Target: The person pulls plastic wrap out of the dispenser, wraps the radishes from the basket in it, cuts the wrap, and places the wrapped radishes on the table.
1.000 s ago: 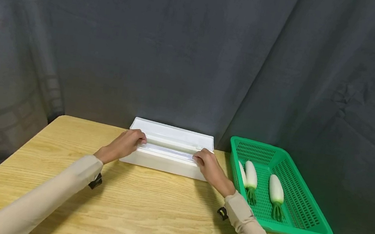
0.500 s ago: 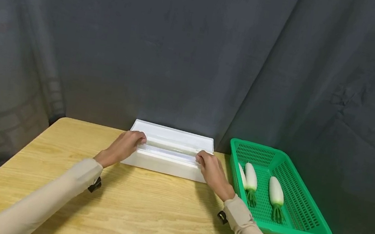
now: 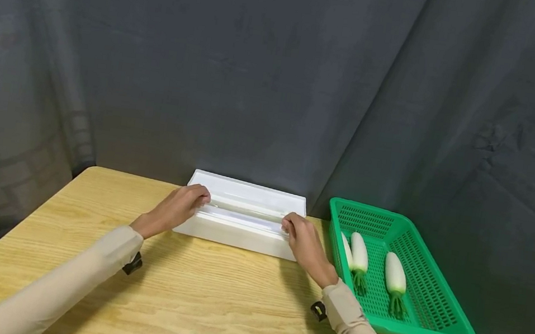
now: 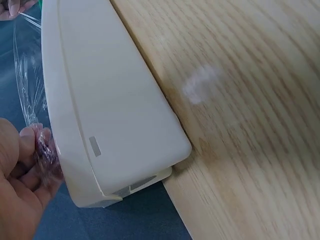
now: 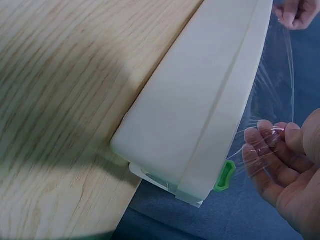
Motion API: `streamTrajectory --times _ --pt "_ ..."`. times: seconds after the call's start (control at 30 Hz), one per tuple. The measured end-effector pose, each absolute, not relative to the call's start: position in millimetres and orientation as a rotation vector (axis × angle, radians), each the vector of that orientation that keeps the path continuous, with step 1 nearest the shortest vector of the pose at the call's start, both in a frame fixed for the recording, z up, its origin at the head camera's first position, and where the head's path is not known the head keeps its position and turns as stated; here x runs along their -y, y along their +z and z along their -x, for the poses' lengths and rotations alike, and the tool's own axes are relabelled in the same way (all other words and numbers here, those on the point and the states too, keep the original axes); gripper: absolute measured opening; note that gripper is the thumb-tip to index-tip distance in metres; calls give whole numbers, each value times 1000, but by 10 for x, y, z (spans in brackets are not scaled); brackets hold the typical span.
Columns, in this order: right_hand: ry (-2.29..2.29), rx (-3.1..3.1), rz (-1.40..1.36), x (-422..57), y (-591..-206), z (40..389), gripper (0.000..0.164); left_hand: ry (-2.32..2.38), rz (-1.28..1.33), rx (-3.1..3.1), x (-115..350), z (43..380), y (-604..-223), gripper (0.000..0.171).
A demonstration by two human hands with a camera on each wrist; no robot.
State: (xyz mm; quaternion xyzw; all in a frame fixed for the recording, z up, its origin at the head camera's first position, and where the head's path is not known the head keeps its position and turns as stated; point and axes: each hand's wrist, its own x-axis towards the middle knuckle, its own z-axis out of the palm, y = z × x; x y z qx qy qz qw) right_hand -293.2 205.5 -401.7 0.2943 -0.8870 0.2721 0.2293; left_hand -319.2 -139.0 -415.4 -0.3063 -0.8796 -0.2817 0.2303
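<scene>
A long white cling film dispenser [image 3: 238, 237] stands at the back of the table with its lid [image 3: 249, 190] raised. Clear cling film [image 4: 29, 82] stretches between my two hands above the box. At the box's left end my left hand [image 3: 176, 208] pinches one side of the film, which bunches over the fingers in the left wrist view. My right hand [image 3: 306, 245] pinches the other side at the right end, thumb against the index finger. Creased film [image 5: 265, 82] runs from it towards the left hand in the right wrist view. The dispenser's inside is largely hidden.
A green plastic basket [image 3: 433, 331] stands on the right of the wooden table [image 3: 209, 300], holding white radishes [image 3: 394, 271] with trimmed green stems. A green slider [image 5: 225, 176] shows at the dispenser's right end. A dark curtain [image 3: 259, 75] hangs behind.
My right hand has shifted slightly to the right, so the hands are a little farther apart. Both keep their pinch on the cling film. The dispenser and basket look unmoved.
</scene>
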Motion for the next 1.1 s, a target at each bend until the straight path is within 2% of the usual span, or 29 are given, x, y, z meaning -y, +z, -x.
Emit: streamTrajectory --times 0.3,0.5,0.63,1.1 --pt "788 2463 -773 -2062 -4010 2964 11 -765 932 2456 1502 3128 -4201 6" --pt "801 2451 -773 -2053 -3972 2960 13 -790 980 2490 1555 3098 -4214 12" --pt "810 2447 -778 -2052 -3964 2959 13 -778 987 2486 1559 3108 -4215 8" --pt "681 2379 -836 -2065 -4032 2917 8 -763 901 2264 1558 3093 -4220 6"
